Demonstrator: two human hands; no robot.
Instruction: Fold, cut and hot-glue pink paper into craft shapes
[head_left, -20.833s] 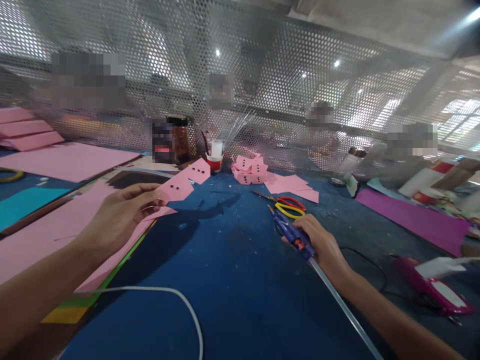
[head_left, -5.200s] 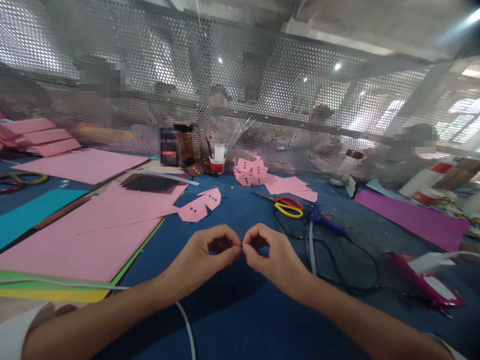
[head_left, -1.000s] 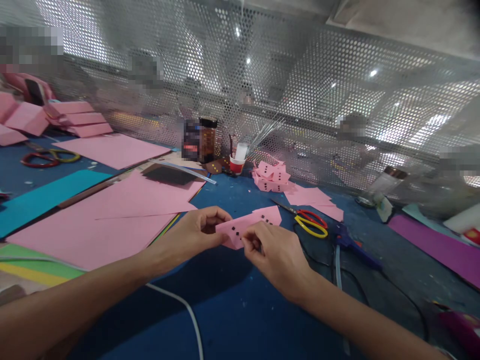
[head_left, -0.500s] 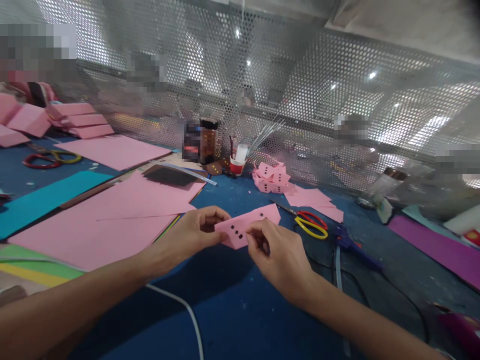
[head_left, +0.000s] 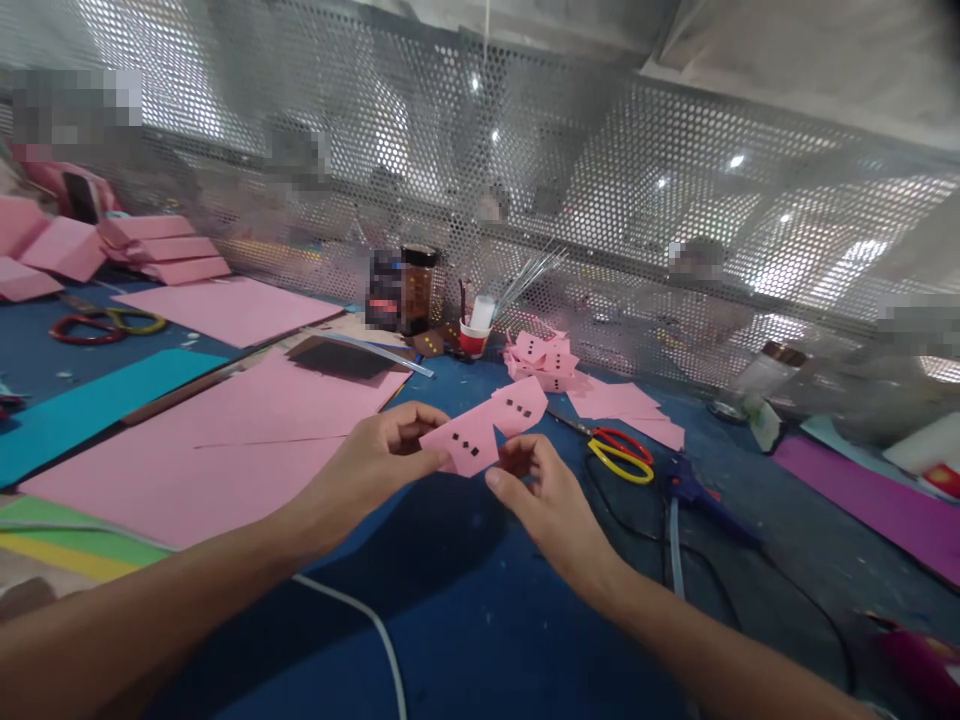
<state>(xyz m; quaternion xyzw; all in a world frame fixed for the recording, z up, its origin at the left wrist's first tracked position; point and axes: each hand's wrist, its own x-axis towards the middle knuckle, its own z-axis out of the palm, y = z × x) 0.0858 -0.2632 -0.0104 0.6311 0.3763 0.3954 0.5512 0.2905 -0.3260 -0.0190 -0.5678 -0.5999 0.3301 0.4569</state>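
Paper (head_left: 481, 420), pink with black dots (head_left: 465, 445), sits pinched in the grip of the left hand (head_left: 375, 465); the right hand (head_left: 555, 505), grip parted, hovers just beside it.

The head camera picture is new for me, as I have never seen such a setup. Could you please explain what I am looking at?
There is no machine here. A person works with two bare hands, and the camera on their head looks forward and down.

The left hand pinches a piece of pink paper marked with black dots. The right hand is half open near its lower edge; I cannot tell whether it touches.

On the blue table, pink sheets lie to the left. Scissors and a blue glue gun lie to the right. Farther back stand a jar and a cup, before a metal screen full of holes.
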